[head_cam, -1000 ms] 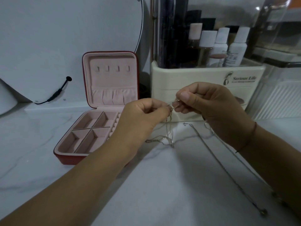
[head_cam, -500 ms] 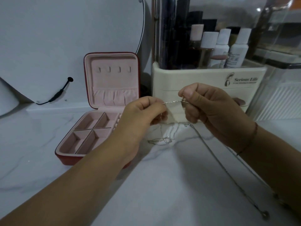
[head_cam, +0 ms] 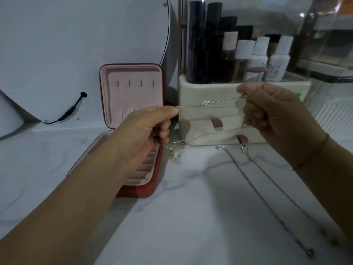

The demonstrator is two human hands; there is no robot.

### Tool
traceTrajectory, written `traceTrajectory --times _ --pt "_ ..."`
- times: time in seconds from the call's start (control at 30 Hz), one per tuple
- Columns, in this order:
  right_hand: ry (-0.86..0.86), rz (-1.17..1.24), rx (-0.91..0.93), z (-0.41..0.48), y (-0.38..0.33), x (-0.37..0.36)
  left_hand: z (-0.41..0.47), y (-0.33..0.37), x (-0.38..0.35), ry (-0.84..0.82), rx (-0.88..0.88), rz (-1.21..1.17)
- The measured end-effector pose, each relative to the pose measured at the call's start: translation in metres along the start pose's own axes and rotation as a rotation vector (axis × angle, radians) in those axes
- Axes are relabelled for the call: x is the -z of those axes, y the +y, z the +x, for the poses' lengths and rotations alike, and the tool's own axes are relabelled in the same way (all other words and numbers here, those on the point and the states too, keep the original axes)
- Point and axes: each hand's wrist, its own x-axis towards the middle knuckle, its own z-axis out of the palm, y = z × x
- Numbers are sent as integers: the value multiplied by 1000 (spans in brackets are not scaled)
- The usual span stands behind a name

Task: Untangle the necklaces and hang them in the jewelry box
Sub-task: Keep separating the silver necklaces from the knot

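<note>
A thin silver necklace [head_cam: 208,103] is stretched in the air between my two hands. My left hand [head_cam: 145,129] pinches its left end, my right hand [head_cam: 271,113] pinches its right end a little higher. A lower strand sags back between the hands, and a small gold piece [head_cam: 171,153] dangles below my left hand. A second, darker chain necklace [head_cam: 267,192] lies on the marble top at the right. The red jewelry box [head_cam: 133,111] stands open at the left, pink inside, with a row of hooks [head_cam: 134,83] in its lid.
A cream cosmetics organiser [head_cam: 194,129] with bottles and dark tubes stands right behind the hands. A round mirror [head_cam: 76,44] with a black cable leans at the back left. A clear plastic case sits at the far right.
My hands have drawn apart, pulling the necklace taut between them and lifting it off the marble. The tangled loops that hung under the hands are gone.
</note>
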Motion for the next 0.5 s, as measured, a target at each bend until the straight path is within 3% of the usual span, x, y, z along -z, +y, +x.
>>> traceTrajectory --times 0.13,0.5 --pt "-1 42 27 4 -5 9 4 -2 7 49 -14 101" --pt "79 -138 96 4 -3 10 8 -7 6 165 11 -38"
